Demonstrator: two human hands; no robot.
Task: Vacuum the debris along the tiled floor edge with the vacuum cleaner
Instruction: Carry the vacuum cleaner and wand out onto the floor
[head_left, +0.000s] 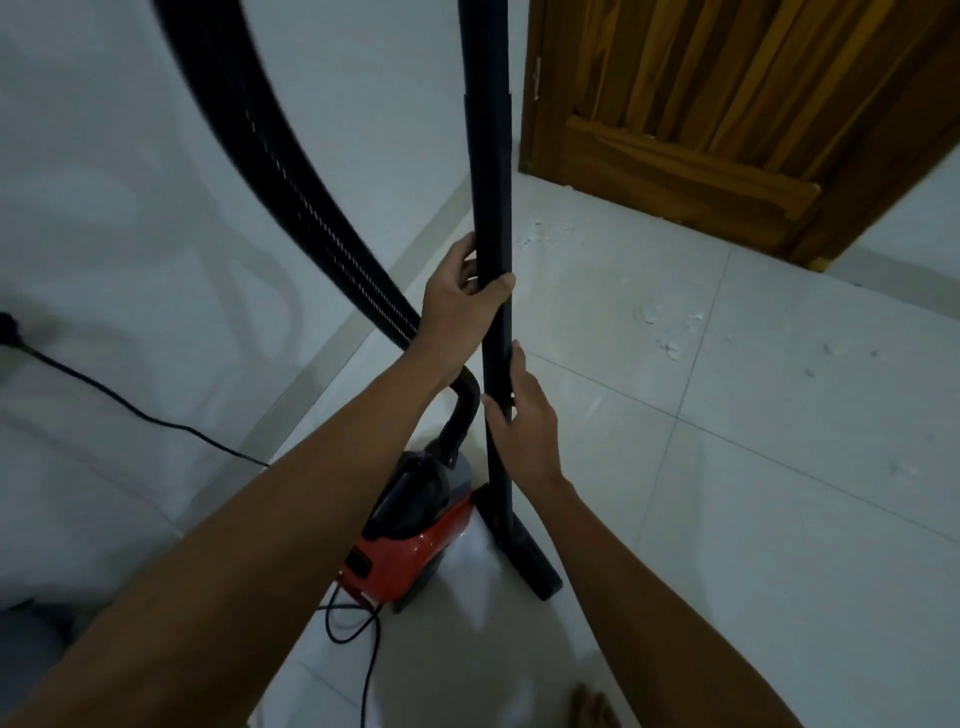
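**Both your hands are on the vacuum tube**

Your left hand (457, 301) is wrapped round the black tube (491, 208), with the thumb across the front and the fingers curled behind. Your right hand (522, 415) sits just below it on the same tube. Its fingers lie long against the tube's right side and the thumb touches the front, so it looks like a loose hold; you cannot tell how tight it is.

The tube stands almost straight up. Below your right hand it runs down to the flat black floor head (524, 551), which rests on the pale tiled floor (779, 519).

Just left of the floor head, under your left arm, sits the red and black vacuum cleaner (410, 525). Its thick ribbed hose (291, 171) curves up behind your left hand. A thin black power cord (130, 410) trails off to the left.

Past your hands, to the right, small white bits of debris (670, 338) lie on the tiles. More lie near the bottom of the wooden door (727, 104).
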